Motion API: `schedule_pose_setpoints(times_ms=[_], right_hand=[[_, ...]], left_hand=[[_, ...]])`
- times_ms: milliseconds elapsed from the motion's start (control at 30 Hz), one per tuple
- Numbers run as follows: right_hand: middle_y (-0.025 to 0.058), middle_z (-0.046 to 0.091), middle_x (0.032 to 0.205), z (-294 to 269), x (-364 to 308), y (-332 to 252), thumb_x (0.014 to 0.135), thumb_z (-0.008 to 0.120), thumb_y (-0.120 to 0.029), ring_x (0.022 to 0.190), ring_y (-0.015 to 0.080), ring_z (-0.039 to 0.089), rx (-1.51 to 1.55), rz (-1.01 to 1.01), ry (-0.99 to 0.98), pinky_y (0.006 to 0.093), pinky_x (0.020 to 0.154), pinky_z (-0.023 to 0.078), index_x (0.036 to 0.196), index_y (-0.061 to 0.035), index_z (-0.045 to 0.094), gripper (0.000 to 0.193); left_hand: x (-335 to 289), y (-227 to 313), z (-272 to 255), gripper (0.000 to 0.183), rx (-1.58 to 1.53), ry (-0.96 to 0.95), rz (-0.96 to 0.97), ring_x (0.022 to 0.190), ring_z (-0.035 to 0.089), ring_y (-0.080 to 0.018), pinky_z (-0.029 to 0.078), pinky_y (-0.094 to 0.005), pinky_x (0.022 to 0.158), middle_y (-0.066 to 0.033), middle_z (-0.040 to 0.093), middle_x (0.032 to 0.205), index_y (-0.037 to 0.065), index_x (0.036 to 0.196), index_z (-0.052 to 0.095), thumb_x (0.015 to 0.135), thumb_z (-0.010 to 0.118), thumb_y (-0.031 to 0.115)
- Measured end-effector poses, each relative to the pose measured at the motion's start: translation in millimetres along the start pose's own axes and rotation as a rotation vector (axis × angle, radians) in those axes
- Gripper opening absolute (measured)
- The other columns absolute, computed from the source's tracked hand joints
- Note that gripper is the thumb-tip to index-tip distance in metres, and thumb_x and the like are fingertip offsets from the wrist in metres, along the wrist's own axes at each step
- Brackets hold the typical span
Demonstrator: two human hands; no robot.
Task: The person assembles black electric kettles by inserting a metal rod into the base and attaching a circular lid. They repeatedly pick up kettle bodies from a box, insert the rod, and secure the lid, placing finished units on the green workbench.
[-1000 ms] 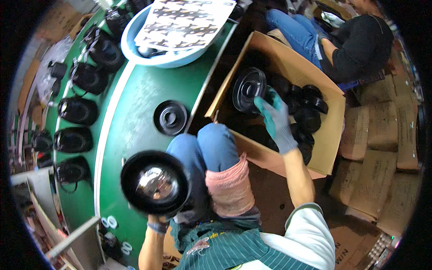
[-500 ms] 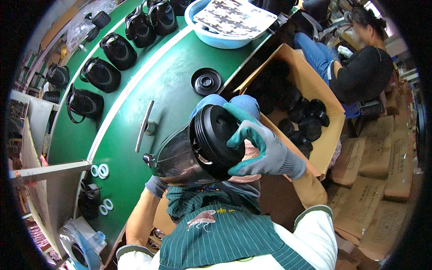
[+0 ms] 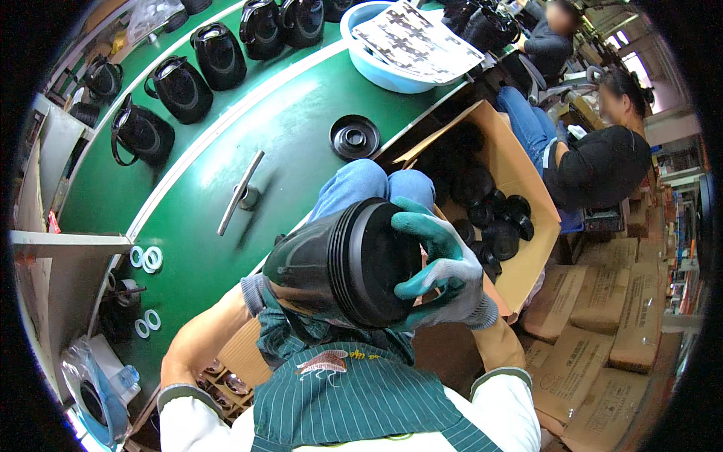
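Note:
A shiny black jug [image 3: 301, 260] lies tilted over my lap, its bottom end turned to the right. A matte black round base [image 3: 385, 264] with a ridged collar covers that end. My right hand [image 3: 452, 271], in a grey and teal glove, has its fingers curled against the base's outer face and rim. My left hand [image 3: 254, 294] is behind the jug; only its grey glove cuff shows, and its fingers are hidden. On the green bench beyond lie a black ringed disc [image 3: 354, 137] and a metal T-shaped bar [image 3: 241, 194].
Several black jugs [image 3: 181, 92] line the bench's far side. A blue basin [image 3: 369, 69] with a patterned sheet stands farther back. White rings [image 3: 153, 260] lie at left. An open carton [image 3: 541, 192] holds round black parts; a seated person [image 3: 599, 162] and stacked boxes [image 3: 580, 369] are at right.
The jug has turned so its base faces more to the right, and its spout has gone from sight. The gap seen at the collar no longer shows. My right hand has shifted with the base.

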State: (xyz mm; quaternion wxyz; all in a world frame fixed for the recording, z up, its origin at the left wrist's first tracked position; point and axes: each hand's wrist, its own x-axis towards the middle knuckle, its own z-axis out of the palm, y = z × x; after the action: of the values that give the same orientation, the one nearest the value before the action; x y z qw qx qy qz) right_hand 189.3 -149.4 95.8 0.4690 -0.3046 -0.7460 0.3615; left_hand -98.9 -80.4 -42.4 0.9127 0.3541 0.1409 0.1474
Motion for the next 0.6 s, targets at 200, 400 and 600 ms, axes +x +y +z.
schedule_pose_setpoints(times_ms=[200, 400, 600], right_hand=[[0.0240, 0.043, 0.154, -5, 0, 1, 0.062, 0.097, -0.030, 0.147, 0.0448, 0.037, -0.054, 0.020, -0.040, 0.0563, 0.121, 0.029, 0.104, -0.0140, 0.077, 0.049], [0.0225, 0.037, 0.160, -8, -1, 4, 0.069, 0.085, -0.062, 0.143, 0.0403, 0.043, -0.282, 0.108, -0.052, 0.0487, 0.118, 0.036, 0.151, -0.0020, 0.047, 0.108], [0.0208, 0.046, 0.154, -12, -2, 5, 0.060, 0.087, -0.067, 0.132, 0.0411, 0.052, -0.552, 0.122, -0.102, 0.0479, 0.110, 0.044, 0.150, -0.0014, 0.046, 0.118]], left_hand=[[4, 1, -2, 0.050, 0.013, 0.000, 0.002, 0.120, 0.060, -0.0262, 0.049, -0.0403, 0.105, -0.0135, 0.059, 0.134, 0.006, 0.136, 0.056, 0.089, 0.071, 0.010], [1, 4, -6, 0.041, 0.020, -0.011, 0.023, 0.112, 0.065, -0.0264, 0.052, -0.0381, 0.099, -0.0131, 0.064, 0.124, 0.004, 0.128, 0.062, 0.088, 0.071, 0.011], [-5, 13, -9, 0.034, 0.112, 0.079, 0.111, 0.104, 0.069, -0.0266, 0.055, -0.0360, 0.093, -0.0128, 0.070, 0.114, 0.002, 0.120, 0.068, 0.087, 0.070, 0.012]])
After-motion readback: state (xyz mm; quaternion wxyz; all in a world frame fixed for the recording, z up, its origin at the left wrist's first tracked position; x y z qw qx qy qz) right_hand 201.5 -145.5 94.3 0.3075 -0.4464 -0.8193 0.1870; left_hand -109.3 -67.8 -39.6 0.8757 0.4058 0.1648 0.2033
